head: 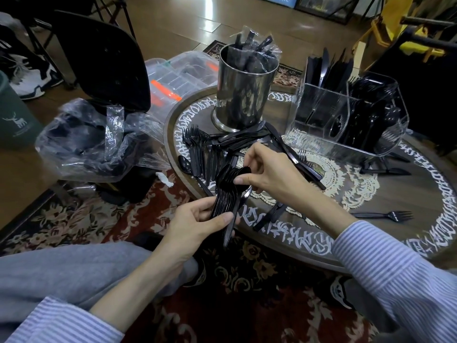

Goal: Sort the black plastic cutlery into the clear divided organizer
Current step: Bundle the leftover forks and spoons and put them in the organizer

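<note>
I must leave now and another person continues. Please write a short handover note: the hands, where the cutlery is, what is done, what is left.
Left hand grips the handles of a stack of black spoons; right hand pinches the spoon bowls at the top.
Clear organizer stands at the table's far right, already holding knives and other cutlery.
Left to sort: the spoon stack, loose forks and a single fork on the table, and wrapped cutlery in the metal cup.

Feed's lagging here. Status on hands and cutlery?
Left hand grips spoon stack. Right hand pinches its bowls. Organizer part filled. Forks loose on table.
</note>
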